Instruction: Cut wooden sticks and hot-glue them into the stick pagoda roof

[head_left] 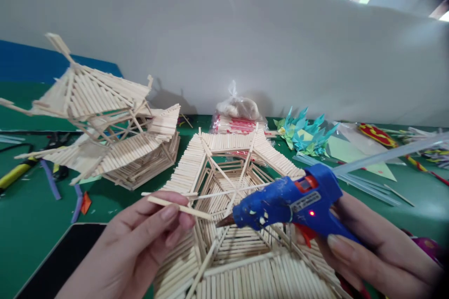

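Between the thumb and fingers of my left hand (150, 229) is a thin wooden stick (196, 211), its free end pointing right. My right hand (365, 243) is wrapped round the handle of a blue hot glue gun (287, 198) with a red light lit. The nozzle is at the stick's free end; whether they touch I cannot tell. A clear glue stick (393, 153) juts from the gun's back. Below both hands stands a roof-like frame of wooden sticks (252, 275), with an open middle and crossing ribs.
A finished-looking stick pavilion (105, 93) stands at the left. Behind the frame lies a plastic bag of red-tipped sticks (235, 124). Folded blue-green paper (305, 133) and spare glue sticks (368, 187) are at the right. A dark flat device (52, 261) lies front left, near yellow-handled pliers (17, 173).
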Motion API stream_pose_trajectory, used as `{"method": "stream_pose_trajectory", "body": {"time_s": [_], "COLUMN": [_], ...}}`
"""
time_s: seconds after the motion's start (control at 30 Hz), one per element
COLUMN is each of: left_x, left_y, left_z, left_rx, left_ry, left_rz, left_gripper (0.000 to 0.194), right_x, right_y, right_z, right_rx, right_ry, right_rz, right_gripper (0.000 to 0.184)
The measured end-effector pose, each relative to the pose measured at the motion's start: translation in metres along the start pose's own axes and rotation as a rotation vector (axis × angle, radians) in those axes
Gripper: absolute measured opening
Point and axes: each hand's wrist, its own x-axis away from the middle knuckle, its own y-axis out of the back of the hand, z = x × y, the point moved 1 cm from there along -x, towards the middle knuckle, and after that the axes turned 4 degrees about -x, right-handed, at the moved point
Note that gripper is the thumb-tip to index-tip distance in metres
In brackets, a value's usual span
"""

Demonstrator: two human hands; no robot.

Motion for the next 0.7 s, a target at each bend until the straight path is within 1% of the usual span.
{"method": "stream_pose_trajectory", "body": {"time_s": [0.07,0.17,0.23,0.33,0.43,0.53,0.6,0.7], "left_x": [0.001,0.002,0.003,0.005,0.007,0.009,0.009,0.009], "left_y": [-0.001,0.000,0.000,0.000,-0.001,-0.002,-0.002,-0.001], "left_z": [0.002,0.005,0.006,0.006,0.005,0.004,0.004,0.004], "left_rx": [0.049,0.108,0.136,0.158,0.169,0.176,0.182,0.208], "left_ry": [0.029,0.041,0.059,0.086,0.095,0.111,0.117,0.101], "left_rz": [0.021,0.037,0.070,0.137,0.191,0.235,0.220,0.149], "left_gripper": [0.015,0.018,0.016,0.010,0.011,0.013,0.012,0.011], "right_x": [0.001,0.003,0.004,0.004,0.003,0.002,0.002,0.002], "right_y": [-0.005,-0.021,-0.029,-0.029,-0.023,-0.020,-0.021,-0.023], "right_z": [-0.002,-0.005,-0.004,0.001,0.005,0.006,0.006,0.008], "right_rx": [-0.135,-0.437,-0.528,-0.471,-0.331,-0.223,-0.218,-0.248], "right_ry": [-0.015,-0.033,-0.032,0.039,0.124,0.193,0.230,0.264], "right_rz": [0.008,-0.082,-0.113,-0.092,-0.037,-0.043,-0.049,-0.062], "right_gripper": [0.053,0.052,0.050,0.050,0.053,0.054,0.051,0.048]}}
